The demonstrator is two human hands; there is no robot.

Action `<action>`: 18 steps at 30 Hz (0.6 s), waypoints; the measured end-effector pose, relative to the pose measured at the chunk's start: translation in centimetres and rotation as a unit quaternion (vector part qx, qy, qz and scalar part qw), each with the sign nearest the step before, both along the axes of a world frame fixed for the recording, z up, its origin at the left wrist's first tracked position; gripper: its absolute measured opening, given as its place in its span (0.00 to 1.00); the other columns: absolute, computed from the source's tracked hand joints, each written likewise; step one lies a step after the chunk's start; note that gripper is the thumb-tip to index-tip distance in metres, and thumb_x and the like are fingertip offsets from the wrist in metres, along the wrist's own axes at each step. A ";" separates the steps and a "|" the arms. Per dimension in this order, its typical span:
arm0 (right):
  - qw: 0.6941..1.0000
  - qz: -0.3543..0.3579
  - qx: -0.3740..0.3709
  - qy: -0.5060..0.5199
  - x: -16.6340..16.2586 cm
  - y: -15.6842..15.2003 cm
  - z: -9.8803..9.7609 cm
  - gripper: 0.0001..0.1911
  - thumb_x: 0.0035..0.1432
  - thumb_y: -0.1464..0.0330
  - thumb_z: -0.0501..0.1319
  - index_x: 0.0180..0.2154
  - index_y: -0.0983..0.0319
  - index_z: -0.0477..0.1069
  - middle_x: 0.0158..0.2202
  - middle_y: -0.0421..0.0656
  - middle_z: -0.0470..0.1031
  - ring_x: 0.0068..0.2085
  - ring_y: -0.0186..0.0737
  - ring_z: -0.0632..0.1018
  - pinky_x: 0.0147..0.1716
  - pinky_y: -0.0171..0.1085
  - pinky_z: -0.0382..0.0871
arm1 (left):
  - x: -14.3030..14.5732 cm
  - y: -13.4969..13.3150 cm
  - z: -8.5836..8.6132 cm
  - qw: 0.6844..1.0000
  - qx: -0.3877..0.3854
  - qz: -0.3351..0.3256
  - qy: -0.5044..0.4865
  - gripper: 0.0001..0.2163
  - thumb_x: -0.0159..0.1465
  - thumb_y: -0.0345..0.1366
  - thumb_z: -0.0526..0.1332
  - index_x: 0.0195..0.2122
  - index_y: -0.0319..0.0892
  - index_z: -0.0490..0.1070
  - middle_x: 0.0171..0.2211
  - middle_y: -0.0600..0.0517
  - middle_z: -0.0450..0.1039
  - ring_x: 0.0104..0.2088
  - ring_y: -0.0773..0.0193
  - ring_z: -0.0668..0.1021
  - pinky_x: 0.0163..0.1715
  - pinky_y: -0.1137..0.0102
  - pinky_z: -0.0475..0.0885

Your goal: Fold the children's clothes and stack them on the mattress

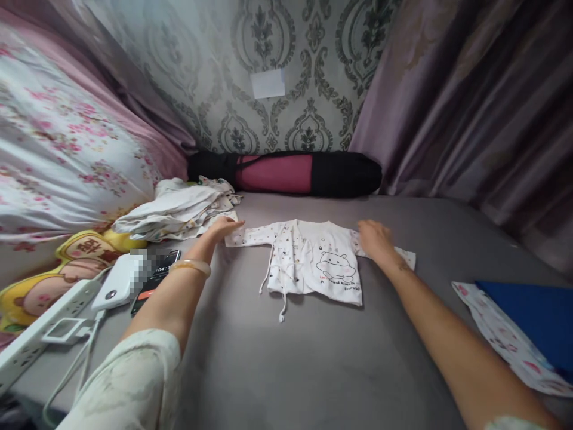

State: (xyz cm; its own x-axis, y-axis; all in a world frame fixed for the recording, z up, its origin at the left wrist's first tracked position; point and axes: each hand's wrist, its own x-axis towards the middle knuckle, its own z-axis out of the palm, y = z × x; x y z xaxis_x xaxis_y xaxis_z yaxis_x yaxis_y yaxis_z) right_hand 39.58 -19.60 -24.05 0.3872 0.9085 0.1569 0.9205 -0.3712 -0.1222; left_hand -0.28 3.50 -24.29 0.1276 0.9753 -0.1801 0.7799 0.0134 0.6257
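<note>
A small white baby shirt (329, 260) lies spread on the grey sheet, its sleeves stretched out to both sides. On its front are a cartoon hippo outline and lettering; the left panel and the sleeves are speckled with small prints. Thin white ties hang at its left side. My left hand (225, 228) is at the end of the left sleeve, fingers pointing right and stretched out. Across the right sleeve rests my right hand (375, 240), fingers bent slightly over the fabric near the shoulder; part of that sleeve is hidden under the hand and wrist.
A pile of light clothes (179, 209) sits at back left. Nearer are a phone (154, 283), a white power bank (117, 286), a power strip (49, 316) and a yellow plush (49, 280). A black-and-pink roll (274, 173) lies along the wall. A blue folder-like item (530, 316) lies right.
</note>
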 end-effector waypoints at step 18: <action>0.958 0.247 -0.060 0.134 -18.9 10.5 -3.3 0.34 0.68 0.52 0.39 0.68 0.62 0.50 0.71 0.48 0.42 0.69 0.56 0.42 0.64 0.57 0.32 | -0.5 -1.4 -0.2 0.997 0.022 -0.028 -0.062 0.15 0.57 0.44 0.57 0.39 0.40 0.74 0.25 0.53 0.70 0.26 0.62 0.72 0.26 0.71 0.64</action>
